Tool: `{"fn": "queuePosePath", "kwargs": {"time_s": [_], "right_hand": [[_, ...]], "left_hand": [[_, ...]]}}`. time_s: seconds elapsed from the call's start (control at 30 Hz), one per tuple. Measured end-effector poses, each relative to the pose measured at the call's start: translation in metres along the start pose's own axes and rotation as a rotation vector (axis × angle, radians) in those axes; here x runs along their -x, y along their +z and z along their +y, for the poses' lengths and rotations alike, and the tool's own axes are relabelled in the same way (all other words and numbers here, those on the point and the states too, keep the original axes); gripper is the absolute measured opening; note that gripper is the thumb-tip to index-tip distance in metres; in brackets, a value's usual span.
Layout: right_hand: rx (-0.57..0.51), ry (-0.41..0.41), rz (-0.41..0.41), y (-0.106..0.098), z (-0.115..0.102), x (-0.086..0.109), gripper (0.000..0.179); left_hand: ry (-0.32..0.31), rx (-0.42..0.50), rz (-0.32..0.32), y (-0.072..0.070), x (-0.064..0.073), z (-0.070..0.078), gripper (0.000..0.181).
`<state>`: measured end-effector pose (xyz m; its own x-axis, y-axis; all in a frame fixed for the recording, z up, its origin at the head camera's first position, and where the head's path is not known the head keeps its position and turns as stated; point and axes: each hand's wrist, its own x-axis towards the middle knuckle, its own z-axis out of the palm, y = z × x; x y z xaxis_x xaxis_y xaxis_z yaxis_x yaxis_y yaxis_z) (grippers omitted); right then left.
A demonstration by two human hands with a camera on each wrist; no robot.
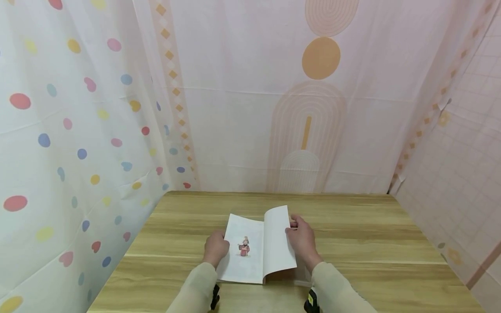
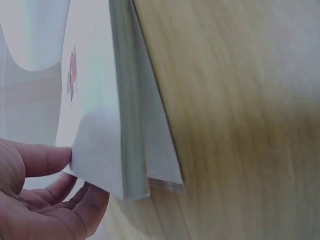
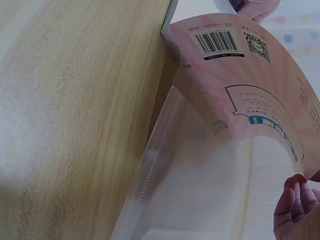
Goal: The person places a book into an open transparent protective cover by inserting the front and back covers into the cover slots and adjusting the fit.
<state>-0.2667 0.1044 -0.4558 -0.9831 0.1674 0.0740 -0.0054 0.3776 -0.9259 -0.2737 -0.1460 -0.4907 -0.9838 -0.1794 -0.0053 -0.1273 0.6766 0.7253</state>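
A thick paperback book [image 1: 246, 267] lies open on the wooden table, its left page showing a small figure in a red robe. My left hand [image 1: 216, 248] grips the outer edge of the left side, thumb on top and fingers underneath, as the left wrist view shows. With my right hand [image 1: 303, 239] I pinch the edge of the raised right leaf [image 1: 278, 243], which curves upward. Its underside, in the right wrist view, is a pink back cover [image 3: 265, 85] with a barcode and a square code. A clear plastic cover [image 3: 200, 185] spreads beneath it.
The wooden table [image 1: 375, 243] extends around the book on all sides. Patterned curtains [image 1: 235, 130] hang behind it, with a dotted one [image 1: 98, 161] at the left. Dark straps [image 1: 311, 301] circle both wrists.
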Motion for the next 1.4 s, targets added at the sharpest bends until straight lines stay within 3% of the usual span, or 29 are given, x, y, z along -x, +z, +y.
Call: {"fn": "queuePosePath", "kwargs": {"time_s": [0.2, 0.5, 0.87, 0.97, 1.07, 1.2, 1.4], "right_hand": [[0.015, 0.021, -0.011, 0.001, 0.003, 0.0, 0.045], [0.085, -0.01, -0.014, 0.001, 0.004, 0.0, 0.035], [0.061, 0.023, -0.025, 0.002, 0.002, 0.0, 0.036], [0.066, 0.024, -0.029, 0.003, 0.002, 0.0, 0.036], [0.075, 0.022, -0.031, 0.003, 0.002, 0.0, 0.035], [0.078, 0.012, -0.031, 0.003, 0.001, 0.001, 0.035], [0.098, -0.037, -0.028, 0.004, 0.003, 0.001, 0.033]], "left_hand": [[-0.015, 0.034, 0.007, 0.0, 0.001, 0.002, 0.034], [-0.016, 0.018, 0.0, 0.003, 0.0, 0.004, 0.037], [-0.002, -0.006, -0.041, 0.007, 0.0, 0.004, 0.036], [0.067, -0.047, -0.026, 0.008, -0.001, 0.007, 0.036], [0.187, -0.054, -0.027, 0.01, -0.002, 0.013, 0.034], [0.28, 0.005, -0.115, 0.011, 0.001, 0.026, 0.036], [0.296, 0.082, -0.3, 0.013, 0.009, 0.045, 0.051]]}}
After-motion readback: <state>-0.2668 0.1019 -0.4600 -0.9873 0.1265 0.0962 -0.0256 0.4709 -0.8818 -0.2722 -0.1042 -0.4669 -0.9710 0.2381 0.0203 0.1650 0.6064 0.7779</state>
